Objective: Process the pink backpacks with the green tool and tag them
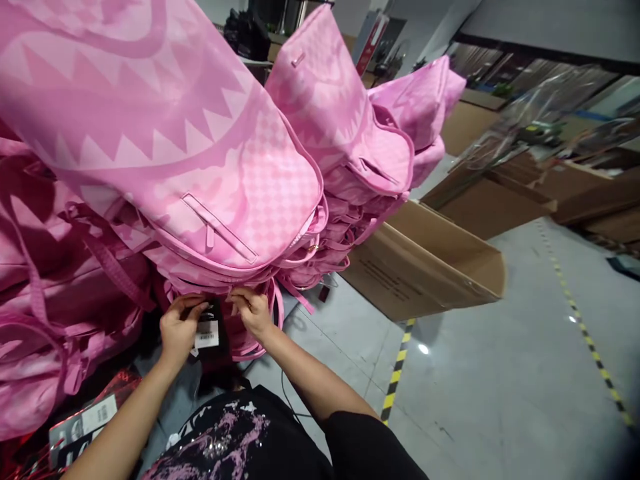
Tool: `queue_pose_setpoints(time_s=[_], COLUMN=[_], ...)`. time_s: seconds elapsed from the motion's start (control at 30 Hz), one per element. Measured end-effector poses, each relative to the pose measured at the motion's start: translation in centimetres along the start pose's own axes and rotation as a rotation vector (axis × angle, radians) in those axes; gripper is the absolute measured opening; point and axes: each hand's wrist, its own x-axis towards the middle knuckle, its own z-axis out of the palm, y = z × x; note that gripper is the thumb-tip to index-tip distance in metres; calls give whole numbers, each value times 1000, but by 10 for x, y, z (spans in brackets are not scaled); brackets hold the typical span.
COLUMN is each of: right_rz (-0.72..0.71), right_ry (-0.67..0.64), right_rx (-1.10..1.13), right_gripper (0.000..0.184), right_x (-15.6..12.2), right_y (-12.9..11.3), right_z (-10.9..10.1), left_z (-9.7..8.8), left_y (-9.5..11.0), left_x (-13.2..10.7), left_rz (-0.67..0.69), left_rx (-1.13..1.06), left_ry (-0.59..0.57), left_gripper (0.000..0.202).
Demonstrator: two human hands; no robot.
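Note:
A large pink backpack (165, 120) with a jagged-tooth print, a checkered patch and a zipped pocket lies on a pile in front of me. Below its near edge, my left hand (181, 327) pinches a black hang tag (213, 313) that bears a white barcode label. To the right of the tag, my right hand (253, 312) is closed, thumb against fingers, beside the pink straps. Whatever is in its fingertips is too small to make out.
More pink backpacks (345, 120) are stacked behind, and others (60, 280) heap up at left. Loose barcoded tags (83, 427) lie at lower left. An open cardboard box (400, 273) stands right of the stack, near yellow-black floor tape (397, 373). Further cartons (495, 200) stand beyond.

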Motion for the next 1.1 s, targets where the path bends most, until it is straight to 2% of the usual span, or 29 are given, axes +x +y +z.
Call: queue_pose_setpoints(time_s=[0.07, 0.1, 0.13, 0.17, 0.2, 0.3, 0.37, 0.47, 0.57, 0.63, 0.87, 0.97, 1.1], right_rz=[-18, -28, -36, -42, -44, -23, 11, 67, 90, 87, -53, -111, -121], right_ry=[-45, -65, -82, -96, -109, -141, -164, -212, -272, -315, -419, -403, -383], right_rx=[-4, -7, -11, -14, -16, -11, 6, 28, 19, -2, -280, -363, -383], right_gripper=[22, 23, 24, 25, 26, 29, 29, 26, 19, 15, 18, 18, 17], right_x=[3, 5, 6, 7, 8, 9, 10, 13, 17, 19, 24, 27, 28], right_y=[1, 2, 2, 2, 2, 0, -4, -9, -16, -21, -31, -33, -32], right_z=[-1, -2, -4, -6, -8, -14, -18, -22, -28, -31, -33, -31, -31], left_z=[-3, -5, -5, -4, -2, 11, 20, 23, 15, 9, 5, 3, 0], left_y=[10, 14, 18, 22, 24, 28, 27, 24, 24, 24, 26, 28, 29], left_x=[3, 4, 6, 7, 8, 10, 11, 11, 9, 7, 16, 24, 32], left_rz=[315, 436, 497, 499, 439, 136, 21, 32, 76, 104, 159, 171, 216], left_rx=[250, 356, 409, 406, 339, 18, -76, -43, 25, 74, 194, 226, 281], left_ry=[-43, -74, -109, -144, -176, -258, -278, -331, -398, -417, -517, -583, -666], left_gripper=[12, 9, 10, 11, 11, 14, 23, 21, 8, 9, 12, 13, 19])
